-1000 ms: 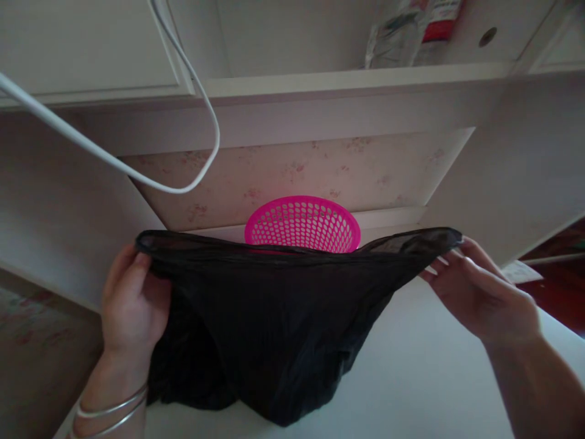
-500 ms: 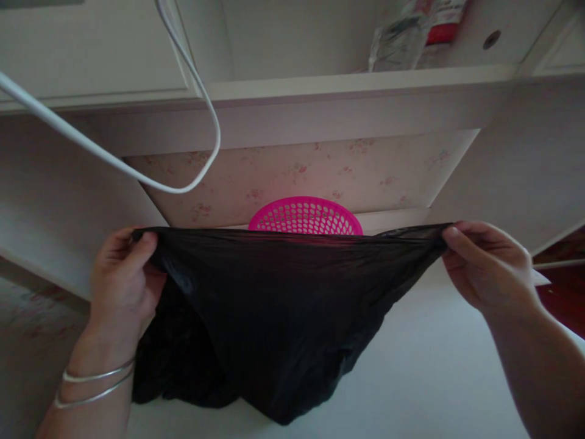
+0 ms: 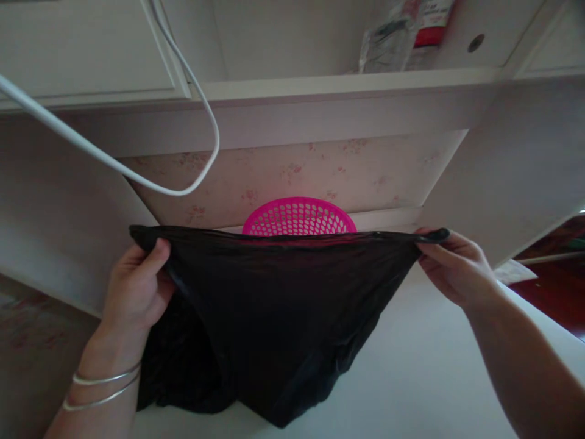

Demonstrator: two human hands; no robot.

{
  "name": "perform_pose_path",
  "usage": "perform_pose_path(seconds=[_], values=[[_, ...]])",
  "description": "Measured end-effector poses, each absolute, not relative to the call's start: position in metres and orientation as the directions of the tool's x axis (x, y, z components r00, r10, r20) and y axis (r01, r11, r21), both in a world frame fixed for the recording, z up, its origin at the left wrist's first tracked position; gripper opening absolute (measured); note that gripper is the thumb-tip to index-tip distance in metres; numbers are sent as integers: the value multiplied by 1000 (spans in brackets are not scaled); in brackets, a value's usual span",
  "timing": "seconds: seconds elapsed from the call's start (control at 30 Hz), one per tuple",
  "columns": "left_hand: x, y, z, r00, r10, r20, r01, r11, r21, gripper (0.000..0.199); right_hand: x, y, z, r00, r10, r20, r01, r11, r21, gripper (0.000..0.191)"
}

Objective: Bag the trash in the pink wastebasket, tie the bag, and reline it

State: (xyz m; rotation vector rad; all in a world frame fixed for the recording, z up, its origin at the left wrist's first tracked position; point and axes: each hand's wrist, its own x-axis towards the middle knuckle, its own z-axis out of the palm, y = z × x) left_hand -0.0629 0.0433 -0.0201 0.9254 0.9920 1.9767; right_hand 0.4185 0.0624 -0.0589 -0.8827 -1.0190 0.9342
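A thin black plastic bag (image 3: 283, 317) hangs stretched between my two hands, its top edge nearly level. My left hand (image 3: 139, 286), with two silver bangles on the wrist, pinches the bag near its left top corner. At the other end my right hand (image 3: 459, 265) grips the right top corner, and a short end of the bag sticks out past the fingers. Behind the bag stands a bright pink perforated basket (image 3: 299, 216); only its upper rim and holes show, the rest being hidden. The bag's lower part droops over the white surface (image 3: 411, 366).
A white cable (image 3: 183, 190) loops down at the upper left. Above is a white shelf (image 3: 342, 85) holding a clear plastic package (image 3: 386, 46) and a red-and-white container (image 3: 432, 24). Flowered wallpaper (image 3: 292, 171) lines the back, between white side panels.
Both hands have moved inward along the bag's top edge, so its corners now stick out past the fingers. The view has shifted slightly.
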Motion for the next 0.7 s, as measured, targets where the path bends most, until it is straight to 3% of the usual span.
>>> perform_pose_path(seconds=[0.17,0.27,0.33,0.4,0.5,0.7], values=[[-60,49,-14,-470,810,350,-333,-530,780,18,419,63,-55,373,852,368,-336,493,-802,18],[-51,46,-20,-463,814,351,-389,-543,745,37,415,58,-59,418,838,350,-470,530,-706,12],[-46,41,-31,-429,851,304,-445,-491,749,58,409,53,-68,379,857,348,-530,510,-677,30],[-44,34,-45,-359,901,244,-458,-398,795,67,403,49,-80,269,897,350,-546,441,-712,58],[-44,28,-59,-252,946,203,-388,-291,874,52,395,47,-99,95,948,303,-497,309,-811,76],[-42,36,-47,-252,955,154,-374,-243,895,45,391,54,-113,22,994,109,-369,109,-923,47]])
